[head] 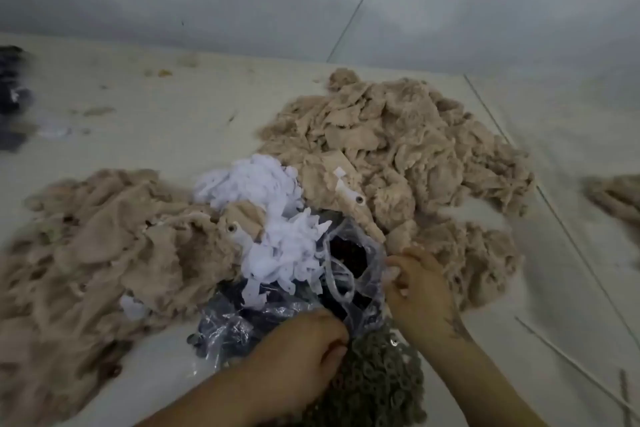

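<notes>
A clear plastic bag (360, 274) with dark pieces inside lies open at the centre front. My right hand (419, 291) pinches the bag's right edge. My left hand (301, 347) grips the bag's near edge, fingers curled. White lace scraps (273, 218) spill over the bag's far left side. A grey-green lace piece (377, 388) lies under my wrists. Beige lace fabric is heaped to the left (93, 253) and to the right (408, 156) of the bag.
The piles rest on a pale table (166, 121) whose far edge meets a grey wall. Dark fabric (14, 97) sits at the far left edge. More beige lace (616, 194) lies at the right edge. Thin seams cross the table on the right.
</notes>
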A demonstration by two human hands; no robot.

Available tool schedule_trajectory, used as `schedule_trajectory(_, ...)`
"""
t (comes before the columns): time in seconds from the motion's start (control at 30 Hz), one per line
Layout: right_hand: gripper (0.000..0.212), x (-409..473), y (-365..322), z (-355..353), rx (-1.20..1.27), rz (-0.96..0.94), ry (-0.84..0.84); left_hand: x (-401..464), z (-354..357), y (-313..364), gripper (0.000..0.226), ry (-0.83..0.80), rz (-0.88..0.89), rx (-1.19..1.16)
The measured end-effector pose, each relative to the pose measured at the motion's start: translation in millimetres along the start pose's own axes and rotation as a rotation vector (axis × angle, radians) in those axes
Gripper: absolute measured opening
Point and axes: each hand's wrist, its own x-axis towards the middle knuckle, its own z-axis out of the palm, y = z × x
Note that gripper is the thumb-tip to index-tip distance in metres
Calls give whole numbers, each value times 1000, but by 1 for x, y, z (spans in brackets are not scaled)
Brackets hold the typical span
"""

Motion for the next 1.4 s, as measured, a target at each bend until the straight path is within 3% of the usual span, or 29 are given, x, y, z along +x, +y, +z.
schedule_trajectory(0.13, 38, 20, 20, 29, -99, 14, 167, 26, 15, -6, 14, 61, 55, 79)
schedule_trajectory(0.27, 25, 36, 42, 45, -103, 13, 256, 37, 33, -11, 22, 82, 114, 164)
schedule_trajectory(0.4, 25, 27, 49, 45, 68, -18, 439, 35, 49, -13, 28, 156, 140, 187)
schedule_trajectory(0.53, 11, 7, 46, 43, 197, -104, 570, 25, 58, -12, 27, 230, 92, 110)
schedule_trajectory(0.63, 25, -10, 32, 40, 370, -244, 608, 19, 62, -11, 29, 308, 16, 35)
schedule_trajectory(0.7, 21, -23, 17, 36, 513, -387, 590, 19, 62, -9, 28, 373, -36, -87)
schedule_trajectory(0.83, 28, -42, 1, 33, 664, -589, 468, 23, 53, 2, 45, 466, -36, -623)
schedule_trajectory(1.0, 21, -44, -11, 34, 872, -531, 350, 20, 42, 8, 11, 607, -88, -888)
schedule_trajectory(1.1, 28, -36, -15, 31, 968, -407, 229, 20, 33, 4, 21, 620, -127, -1125)
schedule_trajectory(1.23, 34, -35, -18, 37, 909, -323, 37, 14, 24, 4, 27, 670, -182, -1108)
schedule_trajectory(1.4, 45, -45, -29, 42, 705, -466, -40, 4, 27, 0, 19, 679, -165, -971)
